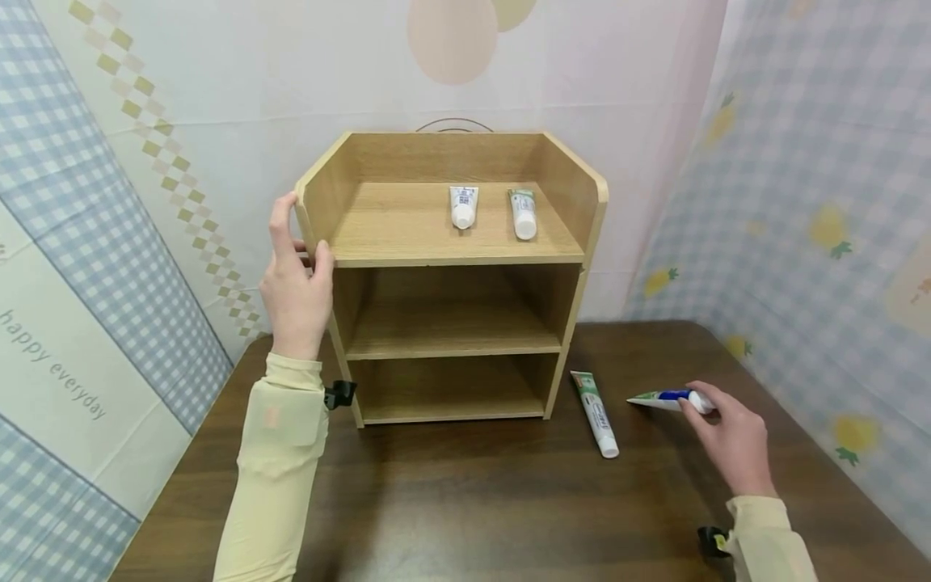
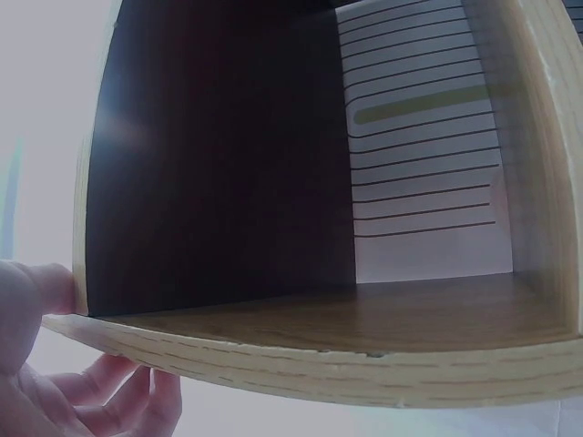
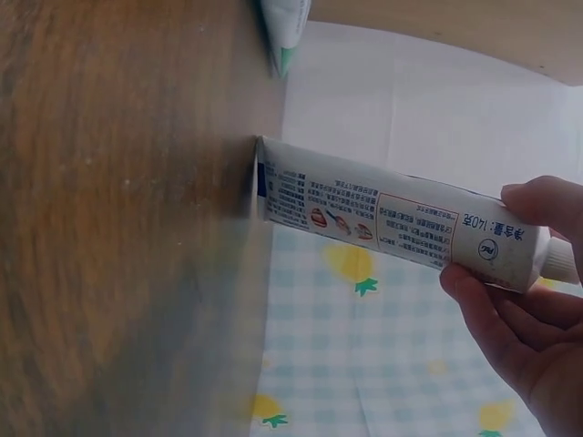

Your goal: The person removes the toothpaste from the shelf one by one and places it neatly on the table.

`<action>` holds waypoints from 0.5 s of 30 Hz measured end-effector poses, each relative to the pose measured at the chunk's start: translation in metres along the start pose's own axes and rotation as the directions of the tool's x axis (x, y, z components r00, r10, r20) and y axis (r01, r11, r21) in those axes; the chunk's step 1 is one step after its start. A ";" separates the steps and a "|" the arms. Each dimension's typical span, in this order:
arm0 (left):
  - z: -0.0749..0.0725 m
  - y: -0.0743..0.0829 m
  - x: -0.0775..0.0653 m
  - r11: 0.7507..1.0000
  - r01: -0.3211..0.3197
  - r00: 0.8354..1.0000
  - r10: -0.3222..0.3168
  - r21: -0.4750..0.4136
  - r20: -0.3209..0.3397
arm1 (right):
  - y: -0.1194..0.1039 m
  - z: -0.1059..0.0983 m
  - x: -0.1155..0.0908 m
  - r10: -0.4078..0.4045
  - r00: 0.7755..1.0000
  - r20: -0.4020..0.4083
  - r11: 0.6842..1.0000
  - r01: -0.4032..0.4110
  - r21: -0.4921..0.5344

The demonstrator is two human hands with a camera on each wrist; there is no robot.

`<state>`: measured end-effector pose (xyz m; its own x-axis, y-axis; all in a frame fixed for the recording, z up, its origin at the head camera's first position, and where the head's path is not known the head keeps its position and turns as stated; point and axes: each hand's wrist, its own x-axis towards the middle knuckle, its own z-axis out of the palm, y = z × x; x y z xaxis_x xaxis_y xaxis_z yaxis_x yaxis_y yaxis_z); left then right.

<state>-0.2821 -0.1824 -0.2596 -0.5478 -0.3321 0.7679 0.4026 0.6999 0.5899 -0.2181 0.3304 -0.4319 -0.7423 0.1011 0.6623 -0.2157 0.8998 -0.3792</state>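
Gripping the left side panel (image 1: pixel 330 194) of a three-tier wooden shelf (image 1: pixel 458 262) with the left hand (image 1: pixel 296 295), hooking thumb and fingers round its front edge. Pinching a blue-and-white toothpaste tube (image 1: pixel 671 396) near its cap with thumb and fingers of the right hand (image 1: pixel 735 440), above the right part of the brown table (image 1: pixel 451 501), well apart from the shelf. Pointing the crimped tail left, touching the tabletop or nearly so; not showing clearly which. Having a second toothpaste tube (image 1: pixel 596 414) lying flat between shelf and held tube, pointing its cap near. Having a short white tube (image 1: pixel 463 207) and, to its right, a green-and-white tube (image 1: pixel 523 214) lying apart on the top board (image 1: pixel 400 226). Probably risking a slip or a downward pivot, through pinching only the cap end. Possibly knocking the second toothpaste tube askew, if sweeping the tail left too low. Possibly striking the right side panel (image 1: pixel 567 194), if approaching the shelf without enough height. Perhaps also tilting or dragging the shelf, and so shifting the two upper tubes, if pulling unevenly with the left hand.
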 end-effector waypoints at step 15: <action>0.000 0.000 0.001 1.000 0.006 1.000 -0.006 0.000 -0.004 | 0.004 0.001 0.001 0.041 0.995 0.088 0.999 -0.039 -0.021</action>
<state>-0.2827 -0.1822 -0.2592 -0.5473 -0.3385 0.7654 0.3993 0.6981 0.5943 -0.2209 0.3332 -0.4332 -0.8035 0.1004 0.5868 -0.1728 0.9039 -0.3912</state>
